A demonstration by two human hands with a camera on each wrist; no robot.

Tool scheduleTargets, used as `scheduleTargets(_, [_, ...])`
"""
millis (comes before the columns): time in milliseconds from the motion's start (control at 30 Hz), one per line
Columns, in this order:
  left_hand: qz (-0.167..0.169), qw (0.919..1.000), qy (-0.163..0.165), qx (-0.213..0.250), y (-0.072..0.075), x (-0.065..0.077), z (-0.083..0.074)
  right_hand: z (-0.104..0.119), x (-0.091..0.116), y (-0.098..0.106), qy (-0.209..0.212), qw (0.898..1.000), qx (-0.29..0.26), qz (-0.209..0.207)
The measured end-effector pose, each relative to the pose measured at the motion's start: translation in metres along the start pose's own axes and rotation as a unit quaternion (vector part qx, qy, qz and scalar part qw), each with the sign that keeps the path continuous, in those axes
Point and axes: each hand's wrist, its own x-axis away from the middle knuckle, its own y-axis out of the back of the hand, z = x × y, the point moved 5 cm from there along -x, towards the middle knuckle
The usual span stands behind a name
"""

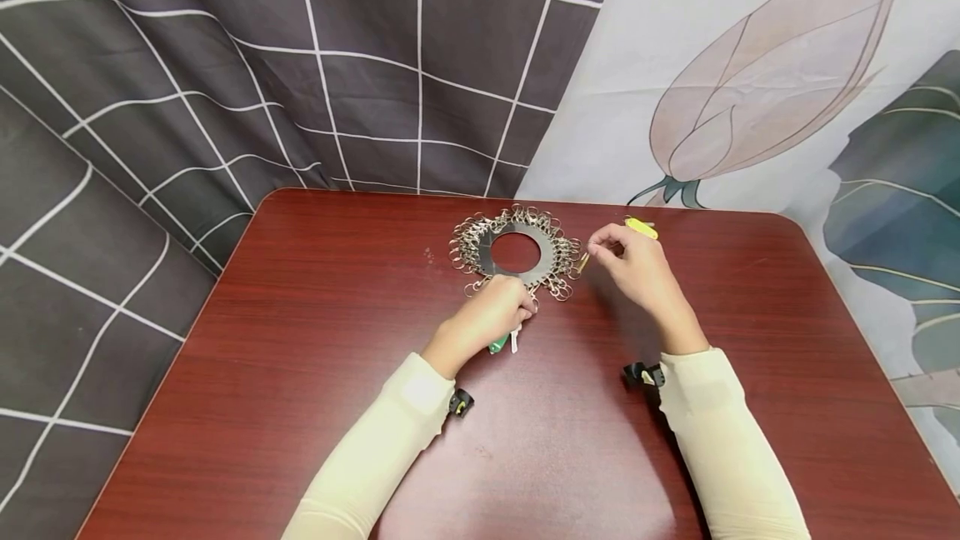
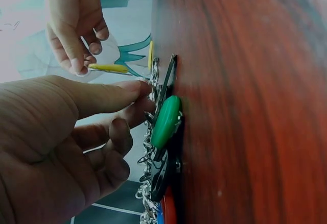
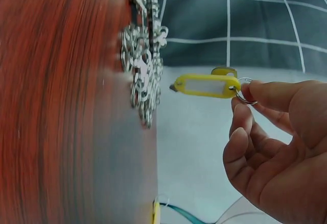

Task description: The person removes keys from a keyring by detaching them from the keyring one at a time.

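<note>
In the head view, a flat grey ring-shaped plate (image 1: pixel 553 255) lies on the table, fringed with metal key rings and clasps (image 1: pixel 468 244). My left hand (image 1: pixel 491 311) is at its near edge, thumb and forefinger pinching a small metal ring (image 1: pixel 534 304). Just below those fingers are a green key tag (image 2: pixel 167 122) and a silver key (image 1: pixel 514 340). My right hand (image 1: pixel 633 261) is raised at the plate's right side. By its split ring (image 3: pixel 246 91) it pinches a yellow key tag (image 3: pixel 204 86) with a brass-coloured key (image 3: pixel 224 71).
Another yellow key tag (image 1: pixel 642 228) lies on the table behind my right hand. Red and blue tags (image 2: pixel 167 211) show low in the left wrist view. A dark grid-patterned cloth (image 1: pixel 360 82) and a pale floral cloth (image 1: pixel 600 90) hang behind the reddish-brown table (image 1: pixel 315 340).
</note>
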Motion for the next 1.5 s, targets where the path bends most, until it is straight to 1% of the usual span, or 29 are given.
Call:
scheduleTargets(200, [-0.004,0.9997,-0.015,-0.016,0.001,0.001,-0.003,-0.011,-0.003,0.009,-0.010,1.000,0.000,-0.013])
scheduleTargets(267, [-0.002,0.9997,-0.017,-0.018,0.003,0.001,-0.004,-0.015,-0.003,0.012,-0.019,1.000,0.001,-0.019])
scheduleTargets(400, [0.003,0.9998,-0.005,-0.017,0.008,0.001,-0.005,-0.025,-0.001,0.023,-0.037,0.999,0.004,-0.037])
scheduleTargets(500, [0.003,0.9998,0.008,-0.018,0.012,0.002,-0.002,-0.033,0.000,0.031,-0.049,0.997,0.007,-0.052])
scheduleTargets(600, [0.005,0.9995,0.001,-0.032,0.016,0.005,0.001,-0.042,0.001,0.040,-0.060,0.996,0.011,-0.064])
scheduleTargets(700, [0.002,0.9991,-0.008,-0.042,0.019,0.009,0.005,-0.052,-0.001,0.048,-0.061,0.995,0.024,-0.071])
scheduleTargets(800, [-0.002,0.9991,-0.004,-0.043,0.023,0.015,0.009,-0.060,-0.004,0.056,-0.055,0.995,0.041,-0.071])
scheduleTargets(933, [0.002,0.9993,0.007,-0.037,0.026,0.022,0.014,-0.072,-0.008,0.066,-0.048,0.995,0.058,-0.061])
scheduleTargets(1067, [0.005,0.9994,0.018,-0.029,0.027,0.030,0.016,-0.085,-0.012,0.072,-0.047,0.996,0.073,-0.034])
scheduleTargets(1200, [0.000,0.9995,0.020,-0.025,0.029,0.039,0.019,-0.097,-0.016,0.074,-0.031,0.994,0.104,-0.008])
scheduleTargets(1333, [-0.004,0.9991,0.014,-0.041,0.032,0.048,0.021,-0.102,-0.019,0.074,-0.009,0.987,0.160,0.005])
scheduleTargets(1500, [-0.017,0.9973,0.016,-0.069,0.038,0.062,0.028,-0.105,-0.023,0.070,0.011,0.975,0.222,0.018])
